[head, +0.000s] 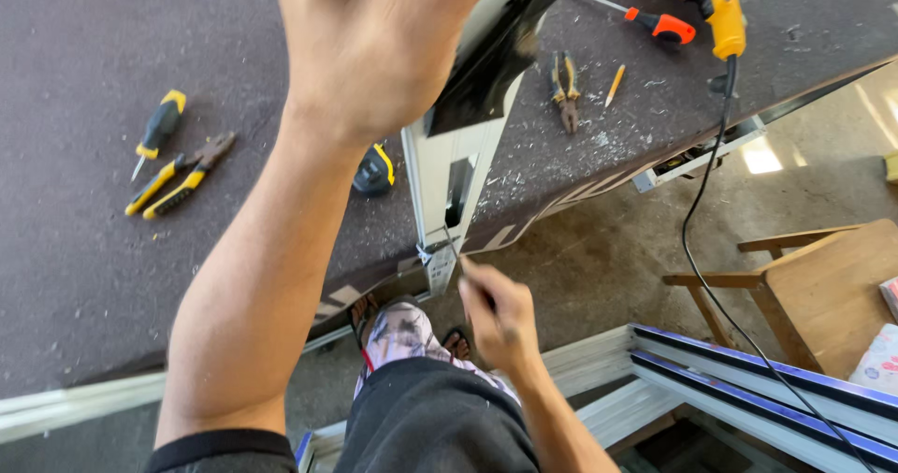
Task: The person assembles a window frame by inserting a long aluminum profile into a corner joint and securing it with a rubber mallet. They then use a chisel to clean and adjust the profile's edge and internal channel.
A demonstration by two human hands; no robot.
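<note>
My left hand (379, 38) is raised close to the camera and grips the upper part of a white aluminium profile (449, 169) with a dark shiny face, which stands tilted over the edge of the workbench (84, 276). Lower down, my right hand (498, 314) holds a thin metal tool, perhaps a screwdriver (456, 250), with its tip at the profile's lower end. A rectangular slot shows in the profile's white face.
On the dark bench lie a yellow-black screwdriver (159, 129), pliers (182, 185), a tape measure (375, 171), more pliers (564, 89), a pencil (615, 85), an orange-handled screwdriver (655, 24) and a yellow drill (706, 0) with cable. A wooden stool (814, 291) and aluminium frames (748, 384) stand on the floor.
</note>
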